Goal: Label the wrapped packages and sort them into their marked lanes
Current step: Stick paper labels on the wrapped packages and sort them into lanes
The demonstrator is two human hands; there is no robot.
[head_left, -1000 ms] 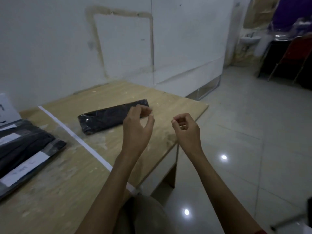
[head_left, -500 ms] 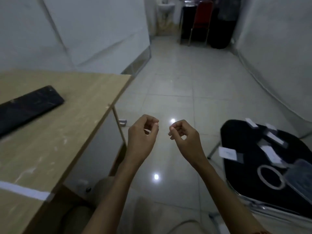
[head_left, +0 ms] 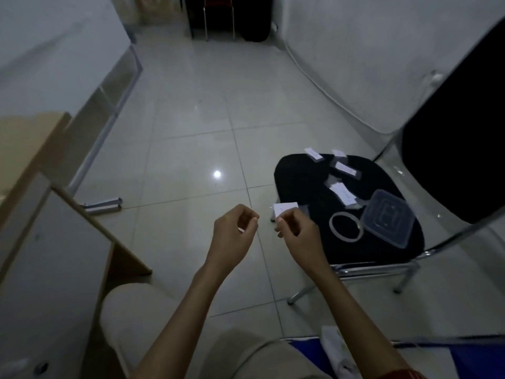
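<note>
both bare forearms reach forward over a tiled floor. the left hand (head_left: 235, 233) curls its fingers to the thumb, with nothing plainly held. the right hand (head_left: 296, 233), also curled, sits just below a small white paper label (head_left: 285, 209) on the near edge of a black cushioned chair seat (head_left: 300, 176); whether it pinches the label cannot be told. since half a second ago the view has swung right, and the chair is closer to that hand.
</note>
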